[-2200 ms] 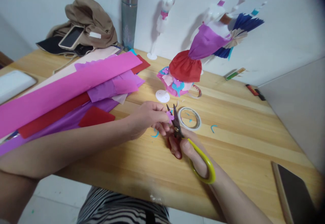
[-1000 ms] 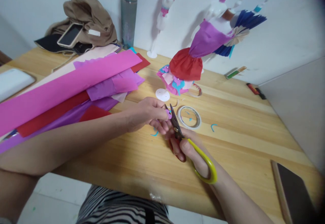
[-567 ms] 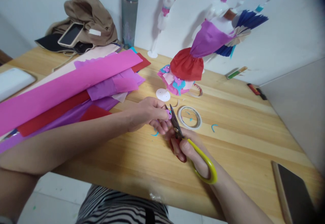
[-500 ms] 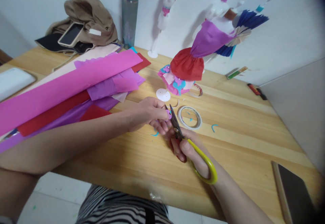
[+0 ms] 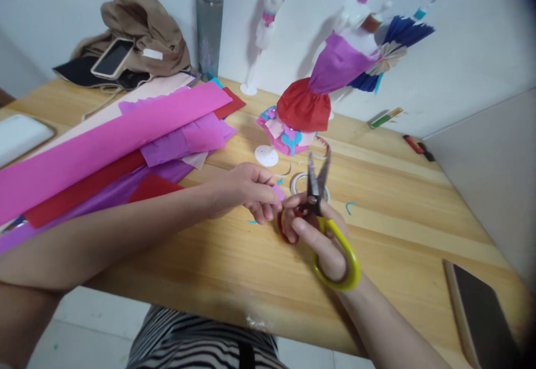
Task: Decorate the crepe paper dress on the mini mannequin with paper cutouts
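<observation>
Between the thumb and fingers of my left hand (image 5: 247, 190) is a small pink-purple paper piece (image 5: 278, 192). My right hand (image 5: 316, 232) grips yellow-handled scissors (image 5: 317, 190), thumb through one loop, with the blades parted and pointing away from me. The blades stand clear of the paper, to its right. The fingers of my right hand are close to the paper's edge; whether they touch it I cannot tell. Partly hidden behind the scissors lies a roll of white tape (image 5: 296, 185). Blue paper scraps (image 5: 350, 207) lie on the table nearby.
Pink, purple and red paper sheets (image 5: 125, 134) are piled at left. Beyond my hands stands a mannequin in a purple and red paper dress (image 5: 304, 104), with a smaller mannequin (image 5: 272, 12) and a steel flask (image 5: 209, 34) behind. A dark phone-like slab (image 5: 481, 313) lies at right.
The scissors have moved up and right, off the small paper piece, and their blades have spread wider. My left hand still holds the piece in nearly the same spot.
</observation>
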The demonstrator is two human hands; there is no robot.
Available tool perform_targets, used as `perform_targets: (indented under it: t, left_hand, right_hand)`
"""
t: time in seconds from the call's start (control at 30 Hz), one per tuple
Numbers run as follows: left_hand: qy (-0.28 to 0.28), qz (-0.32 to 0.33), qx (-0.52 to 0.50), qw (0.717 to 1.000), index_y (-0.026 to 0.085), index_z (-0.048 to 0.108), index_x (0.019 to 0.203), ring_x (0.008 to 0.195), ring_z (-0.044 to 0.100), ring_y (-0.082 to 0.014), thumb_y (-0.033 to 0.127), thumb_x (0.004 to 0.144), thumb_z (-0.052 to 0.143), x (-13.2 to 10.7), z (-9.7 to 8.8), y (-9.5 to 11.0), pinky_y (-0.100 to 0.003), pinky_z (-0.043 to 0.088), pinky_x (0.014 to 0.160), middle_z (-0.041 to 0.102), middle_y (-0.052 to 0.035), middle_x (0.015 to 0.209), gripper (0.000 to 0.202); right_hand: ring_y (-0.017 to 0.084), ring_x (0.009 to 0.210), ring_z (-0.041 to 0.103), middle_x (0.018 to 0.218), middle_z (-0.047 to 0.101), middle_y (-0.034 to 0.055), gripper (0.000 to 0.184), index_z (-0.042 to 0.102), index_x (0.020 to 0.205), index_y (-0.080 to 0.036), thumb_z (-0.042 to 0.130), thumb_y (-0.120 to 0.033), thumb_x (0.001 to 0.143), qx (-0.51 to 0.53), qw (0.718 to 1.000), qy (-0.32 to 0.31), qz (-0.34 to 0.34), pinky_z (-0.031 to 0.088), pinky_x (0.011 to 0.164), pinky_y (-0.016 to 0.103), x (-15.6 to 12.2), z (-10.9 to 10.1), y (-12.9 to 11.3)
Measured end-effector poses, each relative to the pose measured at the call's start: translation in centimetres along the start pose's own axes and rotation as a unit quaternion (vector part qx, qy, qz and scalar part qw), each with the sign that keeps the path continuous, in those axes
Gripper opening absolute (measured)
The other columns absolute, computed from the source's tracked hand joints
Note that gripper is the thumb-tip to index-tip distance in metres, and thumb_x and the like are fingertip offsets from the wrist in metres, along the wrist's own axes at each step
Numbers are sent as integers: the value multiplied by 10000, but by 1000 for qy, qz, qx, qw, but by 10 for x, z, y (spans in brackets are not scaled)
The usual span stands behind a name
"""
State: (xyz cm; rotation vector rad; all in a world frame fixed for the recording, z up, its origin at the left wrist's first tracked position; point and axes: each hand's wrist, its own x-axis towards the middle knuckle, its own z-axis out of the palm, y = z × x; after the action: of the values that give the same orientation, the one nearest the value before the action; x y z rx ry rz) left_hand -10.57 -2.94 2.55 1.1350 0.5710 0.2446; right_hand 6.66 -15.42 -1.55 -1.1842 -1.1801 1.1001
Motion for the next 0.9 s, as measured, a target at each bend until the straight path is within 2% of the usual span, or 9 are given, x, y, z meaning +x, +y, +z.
perform_targets:
  t: [0.1,0.17,0.33,0.47,0.6,0.7,0.8,0.9]
  left_hand:
    - [-2,15,36,999,131,649,663,557,622,-105,136,713,695,0,2,-2,-188,517,511,669,-23,617,69]
    - [-8,22,67,997,141,650,674,547,621,-102,134,710,699,-1,4,-3,-171,505,498,646,-1,580,62]
    - [-11,24,115,993,167,574,620,482,591,-96,144,726,674,0,10,-9,-171,492,451,613,20,540,147]
    - [-12,23,131,991,170,568,626,469,584,-92,112,711,651,0,13,-13,-164,478,445,580,36,519,132]
    - [-20,25,123,992,170,585,653,474,591,-97,133,707,662,2,12,-15,-171,489,451,586,37,525,101]
    - [-6,18,117,993,160,627,711,494,617,-110,148,699,665,2,11,-13,-190,514,458,635,21,579,42]
    - [9,1,106,994,147,670,793,521,646,-122,158,697,662,2,11,-11,-210,539,476,683,2,656,96]
    - [-7,-9,87,996,142,686,822,558,660,-129,175,694,691,2,11,-13,-214,551,499,684,0,670,132]
  right_hand:
    - [170,659,615,849,722,7,368,670,1043,-263,882,-443,803,-12,997,71,-25,515,625,344,4,4,-5]
    - [188,703,637,883,736,9,358,664,1050,-285,891,-389,794,-19,996,87,-27,534,678,376,5,5,-8]
    - [203,708,633,864,722,2,399,648,1052,-304,911,-385,763,-19,996,89,-23,530,684,399,4,8,-12]
    - [199,672,603,759,660,-24,377,657,1031,-311,909,-359,755,-43,995,86,-15,493,633,378,5,11,-13]
    - [169,610,573,696,628,-43,344,664,1008,-295,888,-322,747,-36,996,86,0,464,584,340,6,11,-13]
    - [157,599,583,672,615,-56,347,670,998,-282,882,-305,723,-23,995,102,7,472,586,320,7,9,-11]
    - [163,592,587,654,594,-63,346,665,1003,-298,885,-316,736,-6,994,108,7,478,585,325,7,8,-10]
    - [168,566,594,646,596,-63,340,648,1017,-306,874,-316,763,20,994,107,2,480,569,334,8,7,-10]
